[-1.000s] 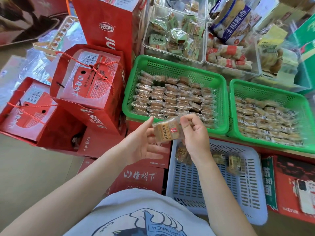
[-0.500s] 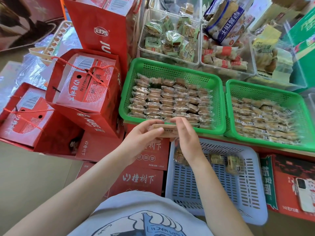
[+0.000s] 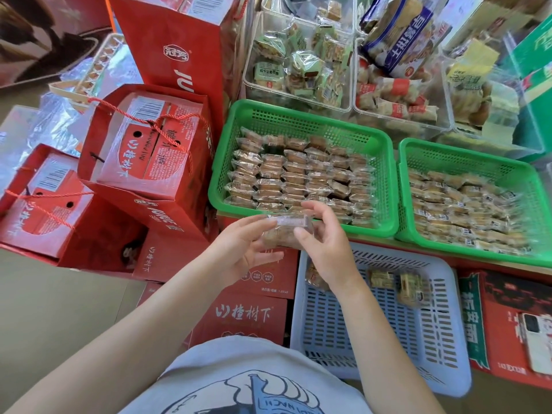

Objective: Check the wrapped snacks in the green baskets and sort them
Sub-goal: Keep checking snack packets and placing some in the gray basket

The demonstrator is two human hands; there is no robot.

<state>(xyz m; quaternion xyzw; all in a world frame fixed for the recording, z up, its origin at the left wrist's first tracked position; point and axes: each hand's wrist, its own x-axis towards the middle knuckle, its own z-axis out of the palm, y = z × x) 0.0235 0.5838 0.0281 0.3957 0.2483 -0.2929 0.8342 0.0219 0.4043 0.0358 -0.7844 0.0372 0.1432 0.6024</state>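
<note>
Turned over since 1 second ago, the wrapped snack (image 3: pixel 286 231) now shows its seam; left hand (image 3: pixel 242 249) and right hand (image 3: pixel 322 246) pinch its ends, just before the left green basket (image 3: pixel 385 186), above the blue basket (image 3: pixel 448 348).

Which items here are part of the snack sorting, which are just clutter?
In the job:
- wrapped snack, pinched between left hand and right hand
- left green basket, right green basket, both full of snacks
- blue-grey basket, holding a few snacks

Lying about:
- red gift bags
- clear bins
- phone
</note>
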